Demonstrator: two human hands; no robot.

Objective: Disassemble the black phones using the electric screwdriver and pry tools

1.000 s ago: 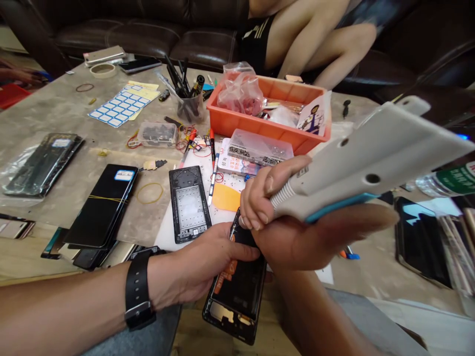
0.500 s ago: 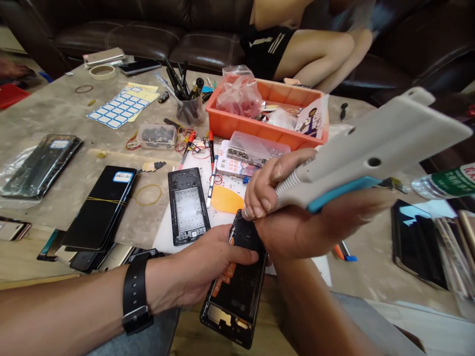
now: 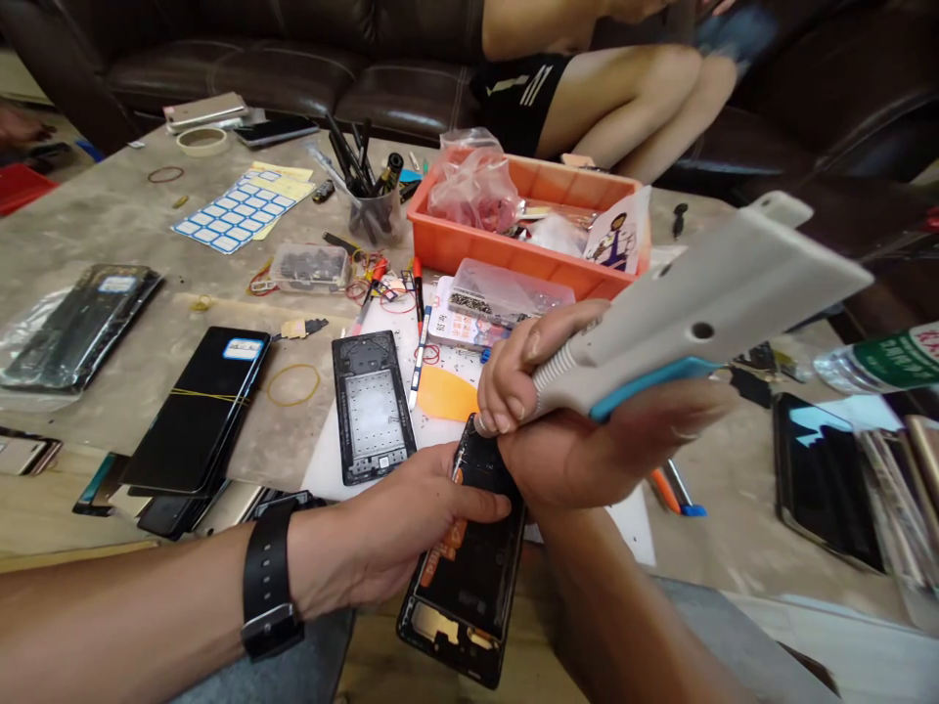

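An opened black phone (image 3: 476,557), its insides bare with orange flex parts showing, is tilted in my left hand (image 3: 418,518). The thumb presses on its inner face and the fingers wrap the near edge. A grey electric screwdriver (image 3: 660,313) with a blue lever is in my right hand (image 3: 564,411), its fingers closed around the ribbed nose. The nose meets the phone's top corner; fingers hide the very tip. Just left of the phone, a black phone frame (image 3: 374,406) lies on a white mat (image 3: 330,450). An orange pick-like sheet (image 3: 444,393) is beside the screwdriver's nose.
Behind are an orange bin (image 3: 514,240) of bagged parts, a clear screw box (image 3: 499,293) and a cup (image 3: 378,220) of tools. Banded black phones (image 3: 198,411) lie left. A bottle (image 3: 887,357) and more phones (image 3: 822,479) lie right. A person (image 3: 602,108) sits on the sofa.
The screwdriver's rear end has swung left and slightly down, with my right hand shifting left along with it. My left hand and the phone have barely moved.
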